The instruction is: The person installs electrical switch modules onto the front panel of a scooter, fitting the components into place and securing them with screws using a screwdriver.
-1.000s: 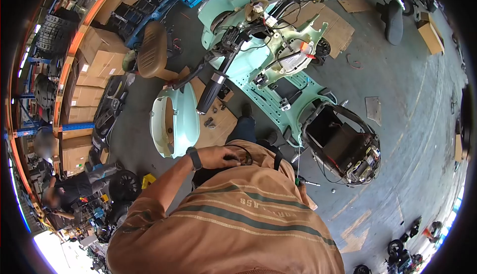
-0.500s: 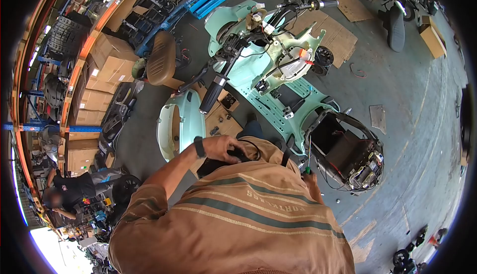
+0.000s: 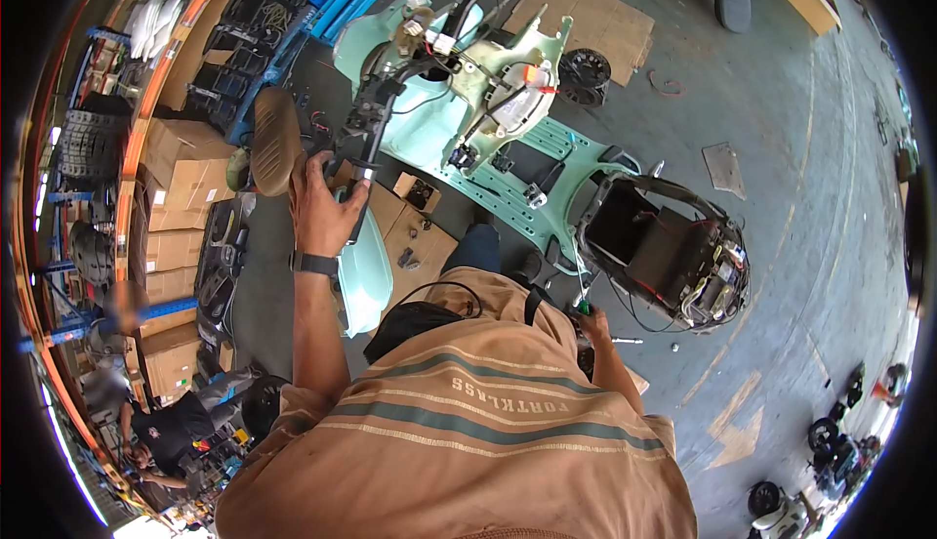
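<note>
My left hand (image 3: 327,209) is at the left end of the scooter's handlebar, its thumb and fingers around the black handlebar grip (image 3: 367,173); part of the grip is hidden under the hand. Low on the right, my right hand (image 3: 593,325) is closed on a screwdriver with a green handle (image 3: 584,307). Its thin shaft points up towards the black seat-end housing. The mint-green scooter body (image 3: 420,119) stands partly stripped in front of me, with wires and connectors exposed. A loose mint-green panel (image 3: 366,280) lies below my left hand.
The black open housing (image 3: 639,246) at the scooter's rear has loose wiring. A brown seat (image 3: 276,139) is at the left, near stacked cardboard boxes (image 3: 185,173) and shelving. Small parts lie on cardboard (image 3: 415,236) by my feet. Another person (image 3: 176,432) works at lower left.
My left hand has moved from my waist out to the handlebar grip. My right hand still holds the screwdriver. The view has shifted, so the scooter appears further left and higher.
</note>
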A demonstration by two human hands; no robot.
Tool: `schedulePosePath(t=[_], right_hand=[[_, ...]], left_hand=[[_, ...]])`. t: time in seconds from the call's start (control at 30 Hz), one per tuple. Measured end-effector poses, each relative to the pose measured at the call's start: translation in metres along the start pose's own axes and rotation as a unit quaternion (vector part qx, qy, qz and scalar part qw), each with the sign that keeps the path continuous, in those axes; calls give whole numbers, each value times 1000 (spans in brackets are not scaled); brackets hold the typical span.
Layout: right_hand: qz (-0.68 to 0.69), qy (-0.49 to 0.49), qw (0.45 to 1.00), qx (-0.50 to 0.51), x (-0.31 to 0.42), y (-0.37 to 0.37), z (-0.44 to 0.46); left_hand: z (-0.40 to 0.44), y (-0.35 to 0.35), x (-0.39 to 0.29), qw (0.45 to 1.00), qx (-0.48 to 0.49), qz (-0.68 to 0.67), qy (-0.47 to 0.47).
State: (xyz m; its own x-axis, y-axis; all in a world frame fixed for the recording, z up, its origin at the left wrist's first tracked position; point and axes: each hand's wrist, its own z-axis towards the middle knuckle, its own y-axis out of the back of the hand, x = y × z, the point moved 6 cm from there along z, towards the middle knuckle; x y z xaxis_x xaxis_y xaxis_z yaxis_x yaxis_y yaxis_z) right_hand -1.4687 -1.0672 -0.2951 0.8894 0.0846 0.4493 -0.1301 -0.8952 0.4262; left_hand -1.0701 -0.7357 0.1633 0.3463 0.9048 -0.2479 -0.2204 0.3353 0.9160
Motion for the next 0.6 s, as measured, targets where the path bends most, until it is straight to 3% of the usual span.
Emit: schedulePosePath(t=[0.07, 0.13, 0.17, 0.23, 0.3, 0.37, 0.5, 0.6], right_hand=[[-4, -12, 1000, 26, -26, -15, 12], [-14, -6, 1000, -15, -77, -41, 43], [46, -82, 995, 16, -48, -29, 9], [93, -75, 993, 19, -51, -39, 2], [92, -84, 992, 27, -77, -51, 12], [-58, -47, 996, 45, -93, -59, 17], [-38, -130, 986, 100, -73, -58, -3], [-54, -107, 991, 59, -49, -48, -12]], left_hand=[[-4, -28, 21, 991, 75, -22, 110], [-3, -41, 21, 989, 105, 13, 108], [-3, -43, 19, 985, 112, 67, 113], [-5, -52, 21, 964, 148, 132, 175], [-6, -57, 17, 966, 131, 161, 153], [-6, -55, 16, 969, 102, 176, 138], [-3, -54, 14, 968, 117, 167, 146], [-4, -56, 19, 968, 104, 175, 145]])
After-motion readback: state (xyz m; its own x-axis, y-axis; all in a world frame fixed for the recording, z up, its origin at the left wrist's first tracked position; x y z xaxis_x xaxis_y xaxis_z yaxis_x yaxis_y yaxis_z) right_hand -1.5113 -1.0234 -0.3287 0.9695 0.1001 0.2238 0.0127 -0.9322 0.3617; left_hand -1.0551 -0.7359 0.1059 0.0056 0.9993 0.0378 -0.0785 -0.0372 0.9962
